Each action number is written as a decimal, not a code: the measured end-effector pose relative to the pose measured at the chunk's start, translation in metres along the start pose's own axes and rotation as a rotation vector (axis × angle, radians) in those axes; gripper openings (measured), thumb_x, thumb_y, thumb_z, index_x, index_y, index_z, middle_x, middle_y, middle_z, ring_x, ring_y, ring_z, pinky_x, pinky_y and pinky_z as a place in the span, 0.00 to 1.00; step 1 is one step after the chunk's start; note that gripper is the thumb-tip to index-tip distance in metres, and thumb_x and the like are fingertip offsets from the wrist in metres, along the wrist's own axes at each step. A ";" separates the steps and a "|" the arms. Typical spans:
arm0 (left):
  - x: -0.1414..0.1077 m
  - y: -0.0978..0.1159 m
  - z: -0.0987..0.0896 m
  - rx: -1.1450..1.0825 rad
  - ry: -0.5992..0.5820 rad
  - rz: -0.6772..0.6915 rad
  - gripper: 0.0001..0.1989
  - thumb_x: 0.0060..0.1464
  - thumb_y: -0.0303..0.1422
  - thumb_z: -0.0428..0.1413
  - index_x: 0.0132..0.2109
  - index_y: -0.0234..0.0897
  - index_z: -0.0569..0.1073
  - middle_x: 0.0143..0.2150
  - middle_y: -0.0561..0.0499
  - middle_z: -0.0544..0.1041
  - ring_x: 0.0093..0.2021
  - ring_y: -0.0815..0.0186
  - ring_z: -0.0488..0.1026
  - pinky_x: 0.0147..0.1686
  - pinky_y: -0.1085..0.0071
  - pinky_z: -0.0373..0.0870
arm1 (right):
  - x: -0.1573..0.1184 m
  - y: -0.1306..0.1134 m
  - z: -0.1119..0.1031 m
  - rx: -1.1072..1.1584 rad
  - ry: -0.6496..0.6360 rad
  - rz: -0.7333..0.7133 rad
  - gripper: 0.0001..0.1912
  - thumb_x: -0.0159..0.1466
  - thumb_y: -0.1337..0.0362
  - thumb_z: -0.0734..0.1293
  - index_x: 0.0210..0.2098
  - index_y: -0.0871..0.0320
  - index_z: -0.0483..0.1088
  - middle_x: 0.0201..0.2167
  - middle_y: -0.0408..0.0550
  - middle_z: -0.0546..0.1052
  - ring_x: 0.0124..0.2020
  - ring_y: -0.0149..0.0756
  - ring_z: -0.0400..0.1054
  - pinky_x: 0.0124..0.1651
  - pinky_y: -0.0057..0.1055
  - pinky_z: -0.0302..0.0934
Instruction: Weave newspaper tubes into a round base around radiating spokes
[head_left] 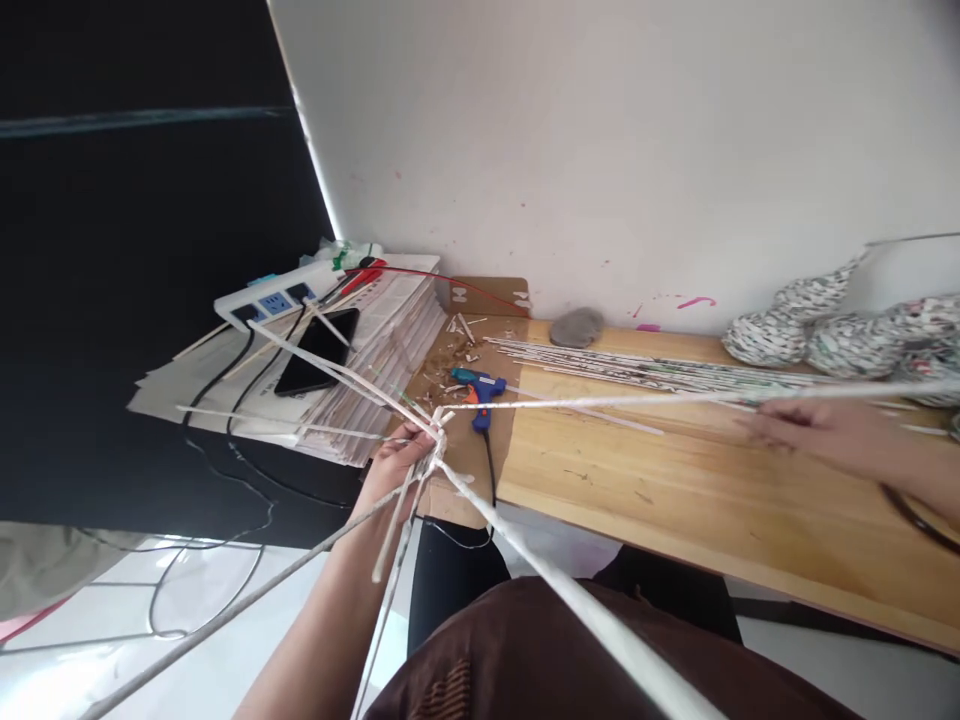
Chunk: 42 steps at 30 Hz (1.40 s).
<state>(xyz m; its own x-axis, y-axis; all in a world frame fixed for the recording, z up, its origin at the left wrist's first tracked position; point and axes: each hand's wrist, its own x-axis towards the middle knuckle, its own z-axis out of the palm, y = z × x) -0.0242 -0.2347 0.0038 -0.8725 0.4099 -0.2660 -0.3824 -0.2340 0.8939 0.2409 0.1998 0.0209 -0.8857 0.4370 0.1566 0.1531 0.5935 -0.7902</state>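
My left hand (405, 452) is closed around a small woven knot of rolled paper tubes (437, 440), left of the middle of the view. Several long white tube ends fan out from this knot in different directions. One long paper tube (600, 402) runs from it to the right edge. Beside that tube, over the board, is my right hand (795, 424), smeared by motion; whether its fingers grip the tube cannot be made out. Just beyond the knot lies a blue glue gun (482, 390) on a piece of cardboard (457, 500).
A bundle of printed paper tubes (637, 368) lies along the wooden board (600, 480). Woven paper pieces (862, 335) and a grey stone (577, 327) rest by the wall. At left, a paper stack (390, 350) carries a phone (319, 352) and power strip (276, 297) with trailing cords.
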 end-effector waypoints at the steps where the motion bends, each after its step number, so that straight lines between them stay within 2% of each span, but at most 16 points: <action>1: 0.000 -0.001 0.004 0.023 0.001 -0.002 0.20 0.30 0.35 0.72 0.32 0.34 0.75 0.25 0.53 0.76 0.22 0.72 0.71 0.22 0.77 0.65 | -0.003 -0.008 0.014 -0.145 -0.135 0.072 0.10 0.56 0.55 0.73 0.21 0.50 0.75 0.19 0.45 0.76 0.19 0.36 0.70 0.21 0.30 0.62; 2: -0.001 -0.002 0.007 0.044 0.006 0.001 0.21 0.30 0.35 0.72 0.32 0.33 0.75 0.25 0.53 0.76 0.22 0.71 0.71 0.22 0.77 0.65 | -0.006 -0.020 0.030 -0.268 -0.223 0.130 0.11 0.59 0.54 0.70 0.23 0.51 0.76 0.23 0.49 0.79 0.23 0.40 0.73 0.26 0.33 0.65; 4: -0.003 -0.007 0.011 0.082 -0.004 0.008 0.21 0.29 0.36 0.72 0.32 0.33 0.75 0.24 0.52 0.76 0.22 0.70 0.71 0.23 0.76 0.65 | -0.008 -0.048 0.062 -0.400 -0.256 0.136 0.14 0.61 0.52 0.67 0.27 0.52 0.77 0.27 0.49 0.80 0.28 0.43 0.74 0.31 0.36 0.65; 8: -0.008 -0.021 0.010 0.071 -0.080 -0.022 0.20 0.32 0.37 0.72 0.33 0.33 0.76 0.25 0.51 0.77 0.23 0.69 0.71 0.25 0.74 0.67 | 0.006 -0.105 0.125 -0.312 -0.413 0.079 0.17 0.65 0.51 0.61 0.34 0.54 0.77 0.31 0.47 0.80 0.31 0.39 0.73 0.35 0.34 0.63; 12: -0.011 -0.028 0.006 0.074 -0.110 -0.019 0.18 0.36 0.35 0.71 0.35 0.32 0.78 0.28 0.49 0.78 0.26 0.69 0.74 0.29 0.74 0.68 | 0.042 -0.140 0.184 -0.323 -0.396 0.010 0.16 0.63 0.52 0.64 0.39 0.53 0.78 0.39 0.48 0.81 0.37 0.38 0.73 0.36 0.30 0.61; 13: -0.012 -0.027 0.005 0.094 -0.109 0.004 0.18 0.37 0.36 0.71 0.36 0.32 0.78 0.29 0.49 0.79 0.27 0.68 0.74 0.29 0.74 0.69 | 0.053 -0.147 0.197 -0.340 -0.427 0.000 0.18 0.63 0.49 0.63 0.40 0.53 0.78 0.39 0.48 0.81 0.38 0.38 0.74 0.36 0.29 0.61; 16: -0.013 -0.022 0.001 0.208 -0.117 0.112 0.16 0.41 0.37 0.70 0.36 0.33 0.79 0.30 0.49 0.79 0.28 0.67 0.74 0.31 0.73 0.69 | 0.081 -0.169 0.227 -0.517 -0.465 0.044 0.32 0.63 0.39 0.56 0.34 0.58 0.79 0.34 0.55 0.81 0.36 0.44 0.74 0.36 0.32 0.62; 18: -0.014 -0.019 -0.002 0.283 -0.135 0.172 0.14 0.43 0.37 0.69 0.35 0.33 0.79 0.30 0.49 0.79 0.29 0.67 0.75 0.31 0.73 0.69 | 0.095 -0.181 0.242 -0.571 -0.398 0.030 0.36 0.62 0.35 0.55 0.41 0.58 0.78 0.41 0.57 0.80 0.41 0.47 0.74 0.39 0.33 0.63; 21: -0.015 -0.019 -0.007 0.322 -0.155 0.178 0.14 0.44 0.38 0.68 0.36 0.33 0.79 0.30 0.49 0.79 0.28 0.67 0.74 0.30 0.73 0.69 | 0.105 -0.191 0.259 -0.627 -0.342 0.040 0.37 0.60 0.34 0.56 0.45 0.58 0.78 0.45 0.58 0.79 0.47 0.49 0.73 0.44 0.34 0.63; 25: -0.015 -0.021 -0.010 0.283 -0.136 0.162 0.15 0.44 0.38 0.68 0.37 0.34 0.79 0.28 0.50 0.79 0.27 0.67 0.74 0.29 0.73 0.68 | 0.111 -0.183 0.267 -0.627 -0.296 0.080 0.28 0.59 0.43 0.63 0.45 0.59 0.77 0.44 0.59 0.80 0.47 0.48 0.73 0.43 0.32 0.63; 28: -0.016 -0.019 -0.011 0.241 -0.112 0.191 0.15 0.42 0.38 0.68 0.37 0.36 0.79 0.29 0.51 0.79 0.28 0.66 0.74 0.31 0.72 0.69 | 0.111 -0.170 0.258 -0.503 -0.329 0.166 0.20 0.56 0.50 0.69 0.39 0.59 0.77 0.37 0.56 0.80 0.40 0.45 0.74 0.35 0.29 0.63; 30: -0.017 -0.015 -0.011 0.221 -0.081 0.236 0.14 0.42 0.37 0.69 0.35 0.35 0.79 0.29 0.51 0.78 0.28 0.66 0.74 0.31 0.72 0.69 | 0.107 -0.163 0.249 -0.276 -0.380 0.275 0.17 0.57 0.51 0.68 0.36 0.59 0.75 0.29 0.52 0.79 0.30 0.39 0.73 0.28 0.27 0.61; 32: -0.018 -0.010 -0.012 0.207 -0.046 0.272 0.13 0.41 0.37 0.69 0.34 0.35 0.78 0.28 0.51 0.78 0.27 0.67 0.74 0.30 0.72 0.69 | 0.098 -0.158 0.240 0.103 -0.431 0.412 0.13 0.59 0.55 0.67 0.37 0.59 0.71 0.23 0.47 0.76 0.21 0.32 0.68 0.20 0.25 0.57; 35: -0.020 -0.002 -0.012 0.226 -0.024 0.308 0.13 0.42 0.36 0.68 0.35 0.35 0.78 0.29 0.50 0.78 0.27 0.66 0.74 0.30 0.72 0.70 | 0.078 -0.155 0.228 0.539 -0.522 0.597 0.09 0.61 0.62 0.64 0.39 0.58 0.67 0.17 0.41 0.71 0.15 0.28 0.63 0.14 0.21 0.50; 39: -0.021 0.003 -0.012 0.334 -0.005 0.411 0.11 0.45 0.35 0.67 0.36 0.35 0.78 0.32 0.48 0.79 0.30 0.65 0.76 0.32 0.71 0.72 | 0.044 -0.158 0.212 0.683 -0.436 0.628 0.05 0.60 0.66 0.65 0.36 0.58 0.65 0.16 0.40 0.71 0.13 0.27 0.63 0.12 0.19 0.48; 42: -0.020 0.003 -0.009 0.380 0.041 0.487 0.10 0.47 0.35 0.66 0.37 0.35 0.78 0.35 0.48 0.80 0.34 0.63 0.77 0.37 0.70 0.73 | 0.018 -0.165 0.198 0.795 -0.378 0.595 0.06 0.59 0.66 0.67 0.35 0.57 0.64 0.20 0.42 0.74 0.17 0.29 0.69 0.13 0.19 0.53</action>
<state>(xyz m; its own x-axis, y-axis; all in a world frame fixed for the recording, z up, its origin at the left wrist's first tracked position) -0.0104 -0.2517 0.0087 -0.9335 0.2991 0.1976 0.1908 -0.0522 0.9802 0.1131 -0.0244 0.0368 -0.8621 0.1923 -0.4688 0.3969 -0.3189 -0.8607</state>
